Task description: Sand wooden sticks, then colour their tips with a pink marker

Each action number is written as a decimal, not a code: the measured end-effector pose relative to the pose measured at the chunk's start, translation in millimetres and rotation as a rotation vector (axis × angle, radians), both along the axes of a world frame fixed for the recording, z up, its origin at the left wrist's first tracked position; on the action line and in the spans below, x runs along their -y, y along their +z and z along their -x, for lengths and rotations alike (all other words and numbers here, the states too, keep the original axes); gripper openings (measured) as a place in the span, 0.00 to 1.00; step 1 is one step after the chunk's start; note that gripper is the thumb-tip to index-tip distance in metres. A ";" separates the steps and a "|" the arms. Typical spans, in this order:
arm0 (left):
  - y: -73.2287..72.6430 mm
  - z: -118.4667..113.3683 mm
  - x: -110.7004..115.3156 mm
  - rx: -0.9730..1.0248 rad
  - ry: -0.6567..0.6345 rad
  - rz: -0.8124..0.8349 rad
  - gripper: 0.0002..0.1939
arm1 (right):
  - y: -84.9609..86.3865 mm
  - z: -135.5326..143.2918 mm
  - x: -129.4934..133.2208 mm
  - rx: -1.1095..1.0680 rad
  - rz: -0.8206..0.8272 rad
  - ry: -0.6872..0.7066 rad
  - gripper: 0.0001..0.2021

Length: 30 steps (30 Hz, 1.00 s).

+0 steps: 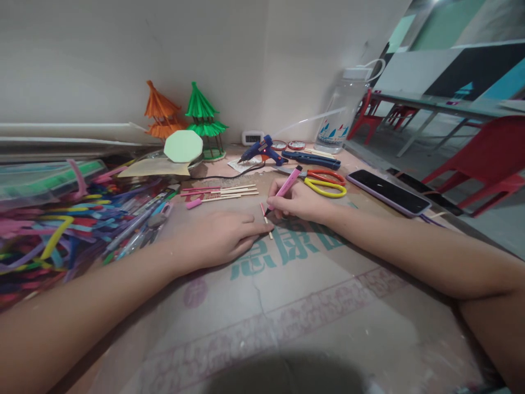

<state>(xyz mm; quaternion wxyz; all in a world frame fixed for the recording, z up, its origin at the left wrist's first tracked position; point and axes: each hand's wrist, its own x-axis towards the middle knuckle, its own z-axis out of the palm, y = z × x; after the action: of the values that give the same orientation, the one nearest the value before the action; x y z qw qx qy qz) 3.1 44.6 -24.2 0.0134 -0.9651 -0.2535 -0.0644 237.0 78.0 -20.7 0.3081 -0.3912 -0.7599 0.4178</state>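
Observation:
My right hand point(297, 201) grips a pink marker pen point(288, 183), its dark tip down on a thin wooden stick point(266, 220). The far part of this stick is coloured pink, the near part bare wood. From the left, my left hand point(217, 235) lies low with its fingers stretched out, and the index fingertip presses on the stick. Behind that hand lie several more thin sticks point(240, 191), some pink and some plain. The pink pen cap point(194, 203) rests in front of them.
Orange point(161, 109) and green point(203, 112) pagoda models stand by the wall. Along the back are a blue glue gun point(262, 150), blue cutters point(314, 159), scissors point(326, 187) and a water bottle point(340, 115). A phone point(388, 191) lies right; colourful fuzzy strips point(53, 235) heap left.

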 end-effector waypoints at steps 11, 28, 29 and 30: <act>-1.0 -0.7 -1.5 -0.017 -0.002 -0.019 0.21 | -0.8 2.0 -0.4 0.014 0.004 -0.060 0.07; -2.7 0.8 -1.9 -0.023 0.002 -0.016 0.22 | -3.3 3.3 -3.6 0.035 -0.049 -0.145 0.08; -2.6 0.9 -1.9 -0.022 -0.001 -0.019 0.22 | -3.3 3.4 -3.6 0.035 -0.044 -0.156 0.08; -2.4 0.9 -1.9 -0.022 -0.004 -0.021 0.22 | -3.4 3.6 -3.7 0.037 -0.040 -0.166 0.07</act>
<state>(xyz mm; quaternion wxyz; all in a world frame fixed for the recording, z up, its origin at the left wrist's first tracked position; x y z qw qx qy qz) 2.2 46.5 -26.6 0.0261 -0.9661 -0.2507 -0.0563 233.4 81.7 -24.1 0.3355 -0.4542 -0.7386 0.3681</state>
